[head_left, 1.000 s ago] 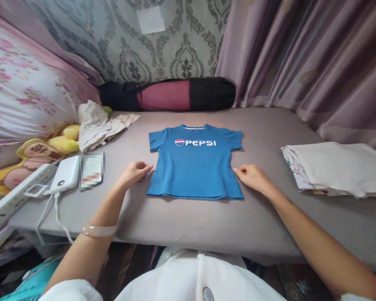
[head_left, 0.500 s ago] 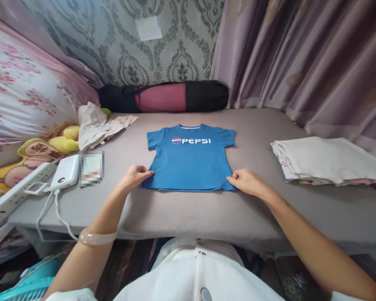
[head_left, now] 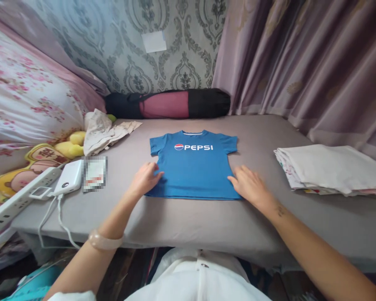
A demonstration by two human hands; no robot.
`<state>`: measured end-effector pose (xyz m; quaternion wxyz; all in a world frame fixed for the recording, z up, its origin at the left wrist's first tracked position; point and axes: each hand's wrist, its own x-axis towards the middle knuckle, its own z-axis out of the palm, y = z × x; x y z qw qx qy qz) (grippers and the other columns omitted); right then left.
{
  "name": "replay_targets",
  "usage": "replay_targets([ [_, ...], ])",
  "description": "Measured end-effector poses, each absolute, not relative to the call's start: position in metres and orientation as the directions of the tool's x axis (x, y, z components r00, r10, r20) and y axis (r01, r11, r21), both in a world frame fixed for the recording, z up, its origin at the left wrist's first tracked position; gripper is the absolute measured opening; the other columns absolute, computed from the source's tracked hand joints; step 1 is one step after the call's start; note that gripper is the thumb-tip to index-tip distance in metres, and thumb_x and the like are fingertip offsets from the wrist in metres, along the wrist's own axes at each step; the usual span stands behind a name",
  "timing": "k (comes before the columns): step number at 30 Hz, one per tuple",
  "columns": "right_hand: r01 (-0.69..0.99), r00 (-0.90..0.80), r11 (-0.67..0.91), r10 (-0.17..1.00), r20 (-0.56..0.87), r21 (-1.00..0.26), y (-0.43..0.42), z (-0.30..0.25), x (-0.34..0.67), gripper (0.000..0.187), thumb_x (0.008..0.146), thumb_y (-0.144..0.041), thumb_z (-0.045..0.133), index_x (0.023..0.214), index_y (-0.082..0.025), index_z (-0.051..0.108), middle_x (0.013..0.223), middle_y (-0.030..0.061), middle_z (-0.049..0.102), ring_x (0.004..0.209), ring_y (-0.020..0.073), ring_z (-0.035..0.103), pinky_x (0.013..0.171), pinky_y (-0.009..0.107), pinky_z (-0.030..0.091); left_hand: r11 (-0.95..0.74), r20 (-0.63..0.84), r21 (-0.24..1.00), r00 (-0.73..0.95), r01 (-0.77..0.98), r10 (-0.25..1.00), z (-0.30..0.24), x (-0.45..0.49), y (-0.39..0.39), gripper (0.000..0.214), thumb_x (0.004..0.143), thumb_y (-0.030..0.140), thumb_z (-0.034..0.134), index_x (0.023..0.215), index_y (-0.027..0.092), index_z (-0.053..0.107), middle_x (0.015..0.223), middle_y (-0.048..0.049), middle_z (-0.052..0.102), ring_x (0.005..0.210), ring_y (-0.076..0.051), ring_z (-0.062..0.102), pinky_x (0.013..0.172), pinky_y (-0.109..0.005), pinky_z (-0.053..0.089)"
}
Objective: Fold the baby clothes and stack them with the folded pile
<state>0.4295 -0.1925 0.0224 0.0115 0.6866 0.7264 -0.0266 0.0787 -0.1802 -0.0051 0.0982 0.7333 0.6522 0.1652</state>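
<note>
A blue short-sleeved T-shirt (head_left: 192, 171) with a white PEPSI print lies flat, front side up, its neck pointing away from me. My left hand (head_left: 146, 179) is over its lower left side, thumb apart from the fingers and no cloth pinched between them. At the lower right side, my right hand (head_left: 250, 184) has its thumb on or just above the shirt's edge, and its loosely spread fingers are slightly blurred. Both hands hide small parts of the side seams.
Folded white cloths (head_left: 329, 167) are stacked at the right. At the left are a power strip (head_left: 21, 200), a white power bank (head_left: 69, 177) with cables, a yellow plush (head_left: 34, 167) and a crumpled pale cloth (head_left: 102, 131). A black and pink roll bag (head_left: 166, 104) lies along the wall.
Both hands have let go of the shirt's lower corners and their fingers have opened. The left hand has moved a little inward and farther up the side. The camera view has shifted slightly.
</note>
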Motion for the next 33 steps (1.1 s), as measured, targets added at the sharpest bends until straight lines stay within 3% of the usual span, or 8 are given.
replay_targets([
  [4, 0.925, -0.347, 0.356, 0.934, 0.086, -0.135, -0.170, -0.004, 0.379, 0.043, 0.099, -0.030, 0.033, 0.133, -0.012, 0.053, 0.142, 0.0173, 0.050, 0.132, 0.0257, 0.044, 0.108, 0.036, 0.033, -0.486, 0.189, 0.329, 0.448, 0.809, 0.874, -0.019, 0.155, -0.164, 0.032, 0.095, 0.031, 0.036, 0.116, 0.017, 0.055, 0.125, -0.0156, 0.060, 0.121, -0.024, 0.054, 0.104, -0.038, 0.042],
  [6, 0.902, -0.394, 0.398, 0.917, 0.056, -0.170, -0.159, -0.021, 0.363, 0.052, 0.100, -0.030, 0.028, 0.146, -0.007, 0.039, 0.155, 0.0151, 0.033, 0.145, 0.0252, 0.025, 0.117, 0.040, 0.020, -0.539, 0.163, 0.325, 0.515, 0.777, 0.842, -0.031, 0.183, -0.154, 0.040, 0.096, 0.028, 0.032, 0.127, 0.011, 0.051, 0.140, -0.0193, 0.051, 0.135, -0.024, 0.043, 0.113, -0.039, 0.034],
  [8, 0.904, -0.385, 0.377, 0.923, 0.003, -0.199, -0.151, -0.035, 0.361, 0.057, 0.100, -0.033, 0.025, 0.150, -0.005, 0.031, 0.159, 0.0136, 0.023, 0.148, 0.0247, 0.017, 0.120, 0.041, 0.013, -0.506, 0.108, 0.309, 0.499, 0.805, 0.860, -0.042, 0.193, -0.146, 0.048, 0.098, 0.034, 0.031, 0.137, 0.010, 0.044, 0.150, -0.0182, 0.041, 0.142, -0.026, 0.033, 0.117, -0.043, 0.027],
  [13, 0.968, -0.205, 0.199, 0.978, -0.025, -0.151, -0.146, -0.044, 0.396, 0.067, 0.100, -0.044, 0.024, 0.152, -0.002, 0.025, 0.160, 0.0148, 0.019, 0.148, 0.0261, 0.015, 0.120, 0.042, 0.012, -0.264, 0.051, 0.182, 0.259, 0.947, 0.965, -0.050, 0.149, -0.131, 0.063, 0.099, 0.050, 0.028, 0.148, 0.011, 0.035, 0.158, -0.0151, 0.028, 0.148, -0.029, 0.020, 0.121, -0.045, 0.016],
  [17, 0.989, -0.124, 0.122, 0.992, -0.025, -0.084, -0.146, -0.041, 0.420, 0.069, 0.100, -0.046, 0.023, 0.152, -0.001, 0.025, 0.160, 0.0158, 0.019, 0.147, 0.0268, 0.017, 0.120, 0.043, 0.015, -0.058, 0.008, 0.113, 0.058, 0.992, 0.998, -0.044, 0.108, -0.129, 0.069, 0.099, 0.050, 0.023, 0.150, 0.003, 0.029, 0.158, -0.0185, 0.023, 0.148, -0.028, 0.017, 0.120, -0.043, 0.016],
  [23, 0.983, -0.184, 0.184, 0.983, -0.024, -0.017, -0.143, -0.031, 0.395, 0.064, 0.099, -0.039, 0.026, 0.149, 0.001, 0.032, 0.158, 0.0190, 0.023, 0.147, 0.0301, 0.016, 0.120, 0.050, 0.007, -0.113, -0.056, 0.017, 0.113, 0.994, 0.992, -0.036, 0.123, -0.126, 0.065, 0.098, 0.045, 0.026, 0.145, 0.000, 0.037, 0.154, -0.0244, 0.031, 0.145, -0.035, 0.024, 0.118, -0.053, 0.016],
  [27, 0.958, -0.266, 0.252, 0.959, -0.095, -0.138, -0.128, -0.028, 0.358, 0.065, 0.100, -0.041, 0.024, 0.152, -0.002, 0.025, 0.160, 0.0158, 0.017, 0.148, 0.0277, 0.013, 0.120, 0.046, 0.011, -0.263, -0.042, 0.129, 0.270, 0.956, 0.962, -0.041, 0.160, -0.105, 0.065, 0.098, 0.049, 0.027, 0.147, 0.006, 0.034, 0.156, -0.0215, 0.028, 0.146, -0.032, 0.023, 0.117, -0.047, 0.023],
  [33, 0.972, -0.156, 0.136, 0.984, -0.090, -0.194, -0.071, -0.033, 0.338, 0.064, 0.100, -0.039, 0.022, 0.153, -0.002, 0.023, 0.160, 0.0149, 0.016, 0.148, 0.0270, 0.012, 0.120, 0.047, 0.010, -0.191, 0.004, 0.189, 0.194, 0.963, 0.981, -0.051, 0.179, -0.047, 0.071, 0.097, 0.053, 0.022, 0.150, 0.007, 0.029, 0.158, -0.0196, 0.023, 0.148, -0.031, 0.018, 0.119, -0.048, 0.017],
])
